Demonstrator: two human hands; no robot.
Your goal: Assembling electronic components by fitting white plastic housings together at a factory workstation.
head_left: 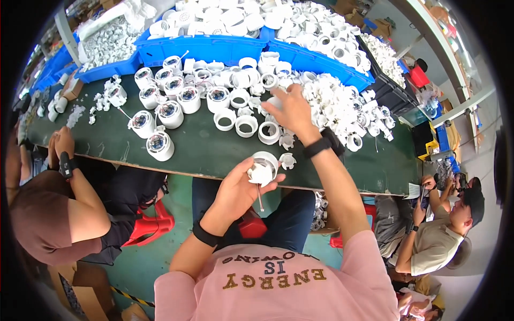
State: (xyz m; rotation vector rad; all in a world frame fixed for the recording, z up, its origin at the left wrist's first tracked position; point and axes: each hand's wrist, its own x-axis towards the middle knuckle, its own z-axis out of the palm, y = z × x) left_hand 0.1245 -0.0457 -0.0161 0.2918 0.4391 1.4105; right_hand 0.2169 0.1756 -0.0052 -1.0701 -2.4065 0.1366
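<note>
My left hand (234, 191) holds a white plastic ring-shaped housing (271, 160) just off the table's near edge. A white moulded piece (260, 174) sits at the housing's opening, and a thin cable (261, 198) hangs below it. Farther out, my right hand (294, 113) reaches over the white parts with its fingers apart; whether a fingertip touches one is hard to tell. Close to it lie a white ring (269, 132) and a heap of small white moulded pieces (329, 104). Another small white piece (287, 161) rests beside the held housing.
Several white cylindrical units with dark round boards (160, 146) stand left of centre on the green table (203, 150). Blue bins (198, 51) full of white parts line the back. One person (59, 214) sits at the left; another person (439, 230) is at the right.
</note>
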